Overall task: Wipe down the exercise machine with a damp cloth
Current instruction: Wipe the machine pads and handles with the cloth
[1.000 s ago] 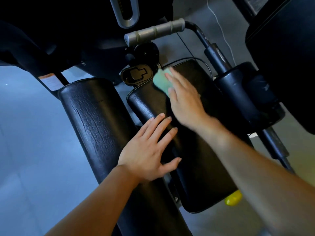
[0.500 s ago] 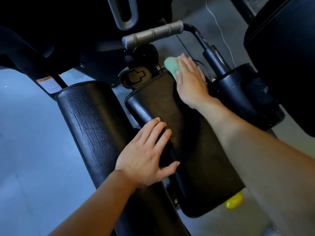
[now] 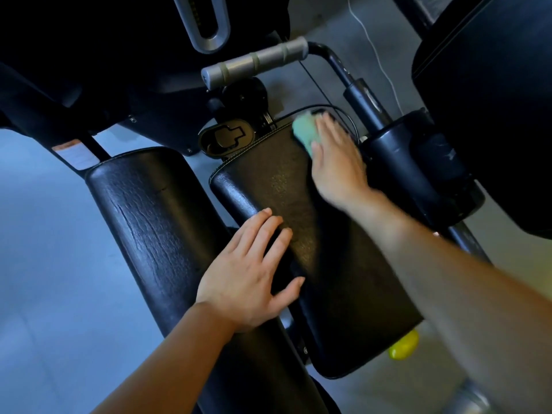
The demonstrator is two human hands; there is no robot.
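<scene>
Two long black padded cushions of the exercise machine lie side by side, the left pad (image 3: 143, 222) and the right pad (image 3: 343, 294). My right hand (image 3: 337, 162) presses a pale green cloth (image 3: 304, 131) flat against the far top corner of the right pad; the hand is blurred and covers most of the cloth. My left hand (image 3: 248, 276) rests flat, fingers spread, across the gap between the two pads, holding nothing.
A grey-gripped handle bar (image 3: 254, 62) juts out just beyond the pads. A black cylinder housing (image 3: 418, 162) stands right of my right hand, with a big dark pad (image 3: 493, 100) behind it. A yellow knob (image 3: 403, 348) shows under the right pad. Grey floor (image 3: 44, 264) lies left.
My right hand slid the green cloth from the upper left part of the right pad across to its far right corner. My left hand stayed resting between the pads.
</scene>
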